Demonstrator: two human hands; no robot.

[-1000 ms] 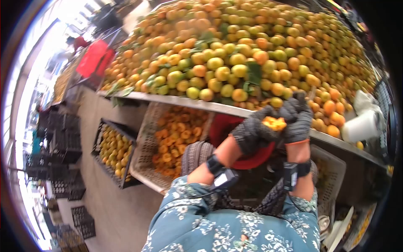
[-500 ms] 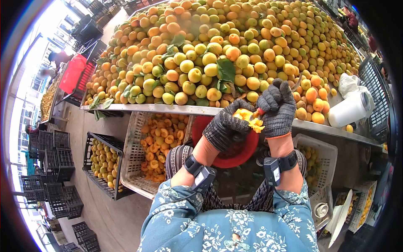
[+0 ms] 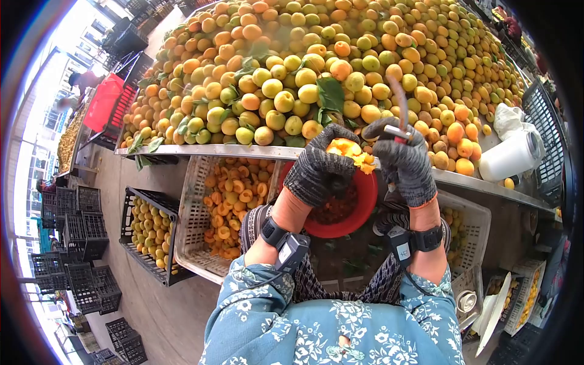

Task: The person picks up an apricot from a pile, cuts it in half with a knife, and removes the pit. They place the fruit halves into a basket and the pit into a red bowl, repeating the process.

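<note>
My left hand (image 3: 317, 165), in a dark grey knit glove, is closed round a cut-open apricot (image 3: 344, 147). Its torn orange flesh hangs out toward my other hand. My right hand (image 3: 406, 163), gloved alike, grips a curved knife (image 3: 400, 104) with red at its handle; the blade points up and away from me over the pile. Both hands are close together above a red bucket (image 3: 348, 226), which holds dark, wet-looking bits. Just beyond them, a big heap of whole apricots (image 3: 286, 100) covers a metal-edged table (image 3: 237, 152).
Left of the bucket stands a white crate (image 3: 182, 234) of apricot halves, beside a black crate (image 3: 174, 210) of whole fruit. A white jug (image 3: 508, 159) lies on the table at right. Another pale crate (image 3: 477, 228) sits by my right knee. Black crates (image 3: 82, 231) are stacked far left.
My right hand has drawn slightly away from the apricot and turned, so the knife blade now points up. My left hand has shifted a little up and left, still with the apricot.
</note>
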